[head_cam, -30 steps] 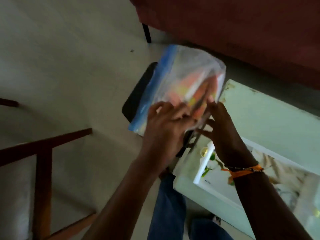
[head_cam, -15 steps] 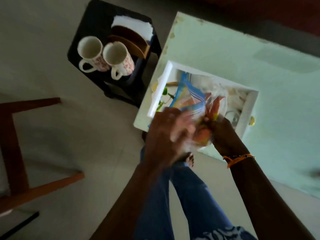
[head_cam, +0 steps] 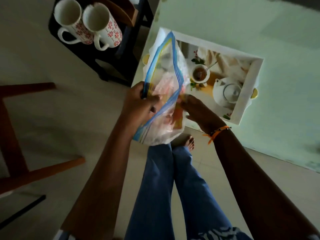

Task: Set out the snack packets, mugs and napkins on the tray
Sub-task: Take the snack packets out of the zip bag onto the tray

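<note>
Nearest the camera, the left hand (head_cam: 140, 103) is closed on the blue-striped edge of a clear zip bag (head_cam: 164, 94), pinching it between thumb and fingers. At 3 o'clock from it the right hand (head_cam: 199, 113) reaches into the bag's mouth with loosely curled fingers; whether it grips anything, I cannot tell. Orange and pink snack packets (head_cam: 174, 118) show, blurred, through the plastic. The bag hangs over the near-left corner of the white tray (head_cam: 249, 90), which rests on the pale green table (head_cam: 285, 49). At 11 o'clock, well apart, two flowered mugs (head_cam: 88, 23) stand side by side on a dark stool (head_cam: 107, 66).
</note>
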Available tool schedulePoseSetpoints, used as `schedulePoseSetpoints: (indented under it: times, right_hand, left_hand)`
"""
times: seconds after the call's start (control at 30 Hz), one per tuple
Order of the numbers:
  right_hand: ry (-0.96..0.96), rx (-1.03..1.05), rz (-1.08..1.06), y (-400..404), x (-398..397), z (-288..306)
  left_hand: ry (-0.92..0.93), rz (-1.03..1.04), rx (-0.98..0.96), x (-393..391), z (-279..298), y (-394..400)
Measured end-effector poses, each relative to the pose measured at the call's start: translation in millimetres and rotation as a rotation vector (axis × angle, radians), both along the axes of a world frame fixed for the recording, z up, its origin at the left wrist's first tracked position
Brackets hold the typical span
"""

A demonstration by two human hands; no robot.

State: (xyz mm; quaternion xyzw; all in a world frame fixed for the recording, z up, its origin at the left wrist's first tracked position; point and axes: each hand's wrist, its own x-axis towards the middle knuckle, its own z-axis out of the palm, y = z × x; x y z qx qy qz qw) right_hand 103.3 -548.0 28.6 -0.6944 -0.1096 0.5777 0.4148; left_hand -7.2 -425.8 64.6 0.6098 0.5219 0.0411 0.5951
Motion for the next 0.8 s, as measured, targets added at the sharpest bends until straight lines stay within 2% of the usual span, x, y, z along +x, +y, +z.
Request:
schedulePoseSetpoints:
  times: [0.07,0.13,0.2,0.23,0.3,0.37,0.43,0.53,0.6,0.7,0.8]
  right_hand:
    - [-0.212,-0.048,0.032,3,1,6]
    - [-0.252,-0.016,-0.157,4,1,23]
    - [-0.247,0.102,-0.349,3,-3,40]
    - [-0.294,0.126,-0.357,2,-6,48]
    - [-0.432,0.097,-0.239,-1,-8,56]
    - [-0.611,-0.005,-0.116,-6,-3,59]
    - [-0.709,-0.059,-0.114,-14,7,61]
    - [-0.880,-0.099,-0.169,-21,13,77]
    - [-1.009,-0.018,-0.182,-13,4,94]
    - [-0.992,0.120,-0.031,13,-26,111]
    - [-0.793,0.018,0.318,41,-51,91]
  left_hand:
    - [-0.004,-0.034,0.057,-1,11,-10]
    - [0.003,-0.095,0.094,2,19,-22]
    - [0.033,-0.165,0.131,5,27,-35]
    - [0.051,-0.185,0.168,6,30,-40]
    - [0.069,-0.175,0.258,6,35,-47]
    - [0.081,-0.096,0.364,2,41,-49]
    - [0.092,0.052,0.462,-4,46,-44]
    - [0.042,0.219,0.431,-17,55,-29]
    - [0.021,0.242,0.412,-24,58,-22]
    - [0.034,0.223,0.452,-32,58,-20]
    - [0.032,0.226,0.496,-36,59,-24]
